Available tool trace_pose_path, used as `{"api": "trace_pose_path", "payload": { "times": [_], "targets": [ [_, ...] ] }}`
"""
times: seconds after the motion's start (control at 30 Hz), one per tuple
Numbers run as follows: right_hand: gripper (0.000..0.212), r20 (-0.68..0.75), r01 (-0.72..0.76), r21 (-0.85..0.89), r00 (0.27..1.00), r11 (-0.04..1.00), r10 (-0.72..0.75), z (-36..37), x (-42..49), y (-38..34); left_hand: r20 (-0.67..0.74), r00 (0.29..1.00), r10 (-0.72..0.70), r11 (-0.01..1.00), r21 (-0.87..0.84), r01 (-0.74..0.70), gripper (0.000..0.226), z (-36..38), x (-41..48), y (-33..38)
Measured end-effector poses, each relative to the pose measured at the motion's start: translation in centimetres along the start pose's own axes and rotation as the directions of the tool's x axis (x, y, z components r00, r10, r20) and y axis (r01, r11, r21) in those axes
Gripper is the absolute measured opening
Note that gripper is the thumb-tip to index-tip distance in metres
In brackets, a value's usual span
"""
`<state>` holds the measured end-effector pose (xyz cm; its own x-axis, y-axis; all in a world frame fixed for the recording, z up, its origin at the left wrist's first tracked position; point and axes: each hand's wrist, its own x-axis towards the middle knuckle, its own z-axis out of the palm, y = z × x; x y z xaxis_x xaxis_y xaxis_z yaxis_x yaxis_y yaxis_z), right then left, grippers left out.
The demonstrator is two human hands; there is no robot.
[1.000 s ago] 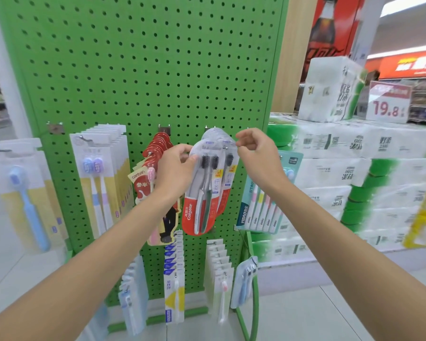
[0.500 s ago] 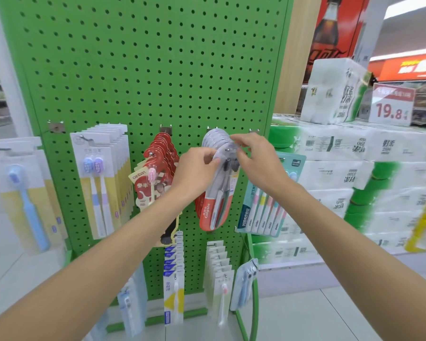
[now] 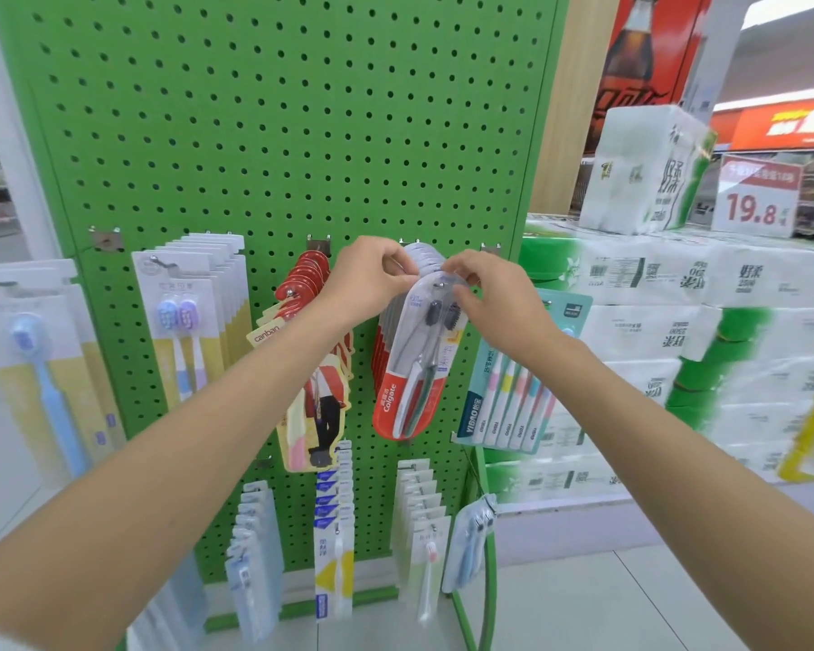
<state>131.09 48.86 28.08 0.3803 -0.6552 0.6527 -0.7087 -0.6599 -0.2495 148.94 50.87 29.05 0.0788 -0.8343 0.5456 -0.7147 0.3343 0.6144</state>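
A red and clear Colgate toothbrush pack hangs at the front of a row of like packs on a hook of the green pegboard. My left hand pinches the pack's top edge from the left. My right hand pinches the top from the right, fingers curled at the hang hole. The hook's tip shows just between both hands. The pack hangs nearly straight down, its lower end free.
Red carded packs hang left of it, a teal multi-brush pack right, white-yellow packs farther left. Lower hooks carry more brushes. Stacked tissue bales and a 19.8 price sign stand on the right.
Both hands have risen to the pack's top at the hook. The pack, held out and tilted a second ago, now hangs closer to the board in line with the row.
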Motion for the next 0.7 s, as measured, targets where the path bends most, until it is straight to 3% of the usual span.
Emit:
{"api": "trace_pose_path", "payload": {
  "times": [0.37,0.5,0.7],
  "targets": [
    [0.026,0.004,-0.015,0.014,1.0,1.0,0.015,0.2,0.2,0.1,0.098,0.995,0.009,1.0,0.021,-0.011,0.004,0.1,0.9,0.3],
    [0.027,0.0,-0.016,0.02,1.0,1.0,0.016,0.1,0.1,0.2,0.048,0.998,-0.042,0.999,0.0,0.042,0.007,-0.4,0.7,0.2],
    [0.029,-0.002,-0.021,-0.014,1.0,1.0,0.021,0.2,0.3,0.1,-0.039,0.997,-0.067,0.989,0.126,0.072,0.005,-2.0,-0.8,0.3]
  ]
}}
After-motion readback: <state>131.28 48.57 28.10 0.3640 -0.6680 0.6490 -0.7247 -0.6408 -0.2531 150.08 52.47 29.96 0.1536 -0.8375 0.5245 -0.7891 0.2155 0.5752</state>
